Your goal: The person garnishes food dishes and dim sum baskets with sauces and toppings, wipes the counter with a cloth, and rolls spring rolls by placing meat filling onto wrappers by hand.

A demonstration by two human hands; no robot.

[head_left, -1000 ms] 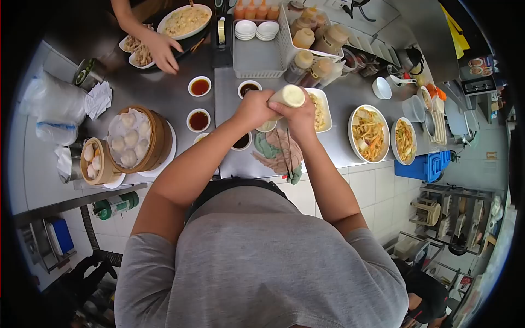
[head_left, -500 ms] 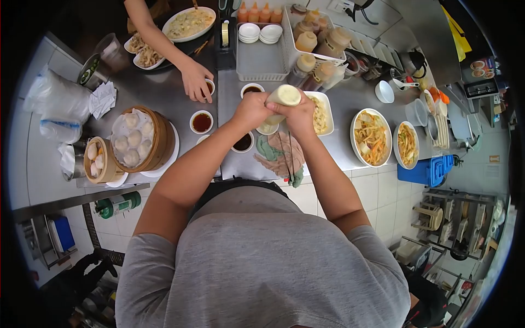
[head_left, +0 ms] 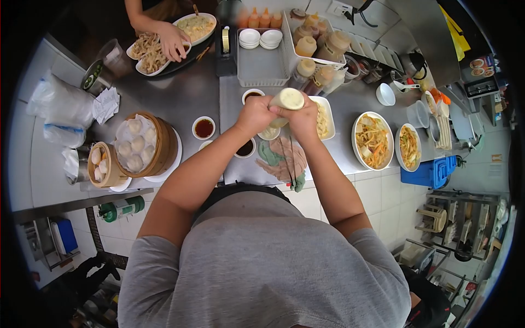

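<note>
Both my hands are wrapped round a squeeze bottle (head_left: pixel 290 98) of pale cream-coloured sauce, held upside down with its base toward me. My left hand (head_left: pixel 255 115) grips it from the left, my right hand (head_left: pixel 302 118) from the right. Directly beneath, partly covered by the hands, is a small sauce dish (head_left: pixel 269 133) with pale sauce in it. Dishes of dark sauce stand close by, one (head_left: pixel 246 148) below my left wrist and one (head_left: pixel 252 94) behind the hand. A white dish of pale food (head_left: pixel 324 117) is partly hidden behind my right hand.
A crumpled cloth (head_left: pixel 283 158) lies at the counter's front edge. Bamboo steamers of dumplings (head_left: pixel 143 145) stand left, noodle plates (head_left: pixel 373 140) right. Behind are a sauce-bottle basket (head_left: pixel 317 41) and grey tray (head_left: pixel 262 68). A co-worker's hand (head_left: pixel 172 41) reaches over a fried-food platter (head_left: pixel 150 65).
The co-worker's hand has moved from the counter up to the fried-food platter, carrying a small sauce dish there. My hands still hold the inverted bottle over the dish, barely shifted.
</note>
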